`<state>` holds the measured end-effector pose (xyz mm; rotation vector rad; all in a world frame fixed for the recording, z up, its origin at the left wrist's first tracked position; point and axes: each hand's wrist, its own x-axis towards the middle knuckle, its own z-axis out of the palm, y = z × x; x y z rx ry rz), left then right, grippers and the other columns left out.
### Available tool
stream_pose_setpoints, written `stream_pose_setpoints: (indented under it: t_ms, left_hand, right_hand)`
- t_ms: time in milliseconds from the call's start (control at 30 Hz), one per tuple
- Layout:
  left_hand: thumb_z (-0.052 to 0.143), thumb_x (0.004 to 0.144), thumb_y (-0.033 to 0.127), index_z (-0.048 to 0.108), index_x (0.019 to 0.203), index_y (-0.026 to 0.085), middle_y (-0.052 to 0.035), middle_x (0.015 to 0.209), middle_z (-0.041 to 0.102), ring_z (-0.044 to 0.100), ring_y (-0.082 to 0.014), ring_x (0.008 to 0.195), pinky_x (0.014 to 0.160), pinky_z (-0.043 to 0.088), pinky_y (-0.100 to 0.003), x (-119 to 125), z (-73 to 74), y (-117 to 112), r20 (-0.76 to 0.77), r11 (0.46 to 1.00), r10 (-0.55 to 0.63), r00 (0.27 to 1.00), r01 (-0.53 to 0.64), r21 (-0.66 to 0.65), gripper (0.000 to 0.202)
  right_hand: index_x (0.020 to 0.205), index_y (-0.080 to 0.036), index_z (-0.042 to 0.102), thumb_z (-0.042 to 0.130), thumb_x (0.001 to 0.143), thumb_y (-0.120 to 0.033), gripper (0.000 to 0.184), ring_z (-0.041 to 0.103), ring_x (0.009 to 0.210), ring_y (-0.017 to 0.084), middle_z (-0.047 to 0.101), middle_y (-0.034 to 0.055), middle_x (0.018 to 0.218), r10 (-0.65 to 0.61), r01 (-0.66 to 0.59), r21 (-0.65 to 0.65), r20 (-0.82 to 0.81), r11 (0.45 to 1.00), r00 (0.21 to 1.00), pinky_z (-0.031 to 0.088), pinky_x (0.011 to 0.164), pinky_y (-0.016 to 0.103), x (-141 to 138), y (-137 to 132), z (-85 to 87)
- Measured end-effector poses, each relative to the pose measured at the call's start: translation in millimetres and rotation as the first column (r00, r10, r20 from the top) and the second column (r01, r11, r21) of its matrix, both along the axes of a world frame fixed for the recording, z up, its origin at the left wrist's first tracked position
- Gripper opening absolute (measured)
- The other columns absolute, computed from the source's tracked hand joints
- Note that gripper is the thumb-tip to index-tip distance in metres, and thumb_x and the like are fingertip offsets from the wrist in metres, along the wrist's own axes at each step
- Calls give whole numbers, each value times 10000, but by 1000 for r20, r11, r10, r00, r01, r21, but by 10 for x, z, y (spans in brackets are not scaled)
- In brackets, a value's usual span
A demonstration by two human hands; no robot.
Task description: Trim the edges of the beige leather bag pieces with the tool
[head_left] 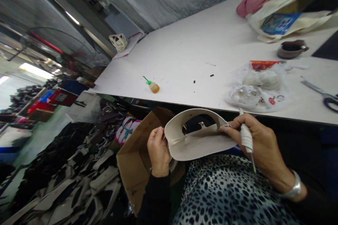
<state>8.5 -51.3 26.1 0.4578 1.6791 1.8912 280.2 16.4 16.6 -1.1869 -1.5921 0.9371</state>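
Observation:
A beige, leather-like shoe upper point(204, 146), curved and with a large oval opening, is held over my lap just in front of the table edge. My left hand point(158, 151) is closed on its left end, thumb on top. With thumb and fingertips, my right hand point(260, 147) pinches its right end. That same hand also carries a thin tool with a white wrapped handle point(246, 138), its narrow tip pointing down. A small dark fitting shows inside the opening. The fingers behind the upper are hidden.
On the white table point(174, 54) lie a green-capped bottle point(153, 86), a plastic bag of small parts point(257, 91), scissors point(323, 95) and a brown rolled item point(292, 49). A cardboard box point(134, 163) stands below left, beside piled beige and black pieces point(87, 182).

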Motion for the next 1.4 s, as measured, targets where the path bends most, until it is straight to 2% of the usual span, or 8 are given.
stream_pose_setpoints:
  t_ms: [133, 267, 333, 700, 1033, 1400]
  left_hand:
    - [817, 778, 363, 647, 738, 151, 9, 716, 619, 570, -108, 634, 620, 469, -230, -57, -31, 6, -12, 999, -30, 999, 30, -21, 275]
    - [824, 792, 361, 621, 749, 164, 17, 748, 588, 601, -130, 718, 795, 569, -334, -96, -104, 26, 78, 997, -67, 995, 64, 44, 286]
    - [829, 791, 369, 626, 769, 166, 16, 768, 583, 601, -131, 741, 820, 576, -354, -102, -134, 36, 93, 997, -64, 994, 60, 50, 288]
    - [821, 800, 357, 620, 736, 164, 12, 755, 580, 599, -126, 696, 785, 578, -343, -92, -181, 77, 92, 996, -82, 992, 77, 55, 286]
    - [829, 791, 380, 623, 734, 173, 19, 727, 562, 595, -128, 690, 787, 575, -340, -125, -206, 106, 73, 995, -94, 993, 90, 47, 298]
    - [818, 799, 360, 624, 741, 171, 15, 745, 559, 586, -127, 706, 789, 578, -337, -153, -220, 94, 94, 994, -95, 991, 89, 62, 277]
  right_hand:
    - [867, -222, 648, 810, 892, -430, 264, 541, 546, 119, 691, -8, 765, -15, 15, 29, -9, 999, 1000, 430, 481, 232, -32, 5, 31]
    - [859, -225, 642, 819, 886, -407, 256, 554, 571, 119, 708, -8, 787, -21, 22, 41, -13, 999, 1000, 444, 508, 230, -63, 0, 57]
    - [852, -227, 644, 821, 884, -406, 253, 553, 573, 122, 713, -4, 793, -33, 33, 40, 8, 999, 999, 434, 499, 233, -70, -6, 68]
    - [821, -233, 646, 838, 864, -405, 262, 606, 677, 158, 706, 17, 834, -63, 57, 70, 88, 996, 994, 433, 538, 260, -64, 0, 82]
    - [831, -243, 647, 845, 860, -411, 262, 572, 624, 152, 707, 11, 815, -65, 61, 47, 77, 997, 995, 435, 530, 274, -76, 0, 71]
    - [831, -240, 652, 846, 857, -379, 240, 597, 654, 157, 721, 11, 840, -68, 65, 49, 66, 997, 996, 451, 552, 267, -83, -1, 81]
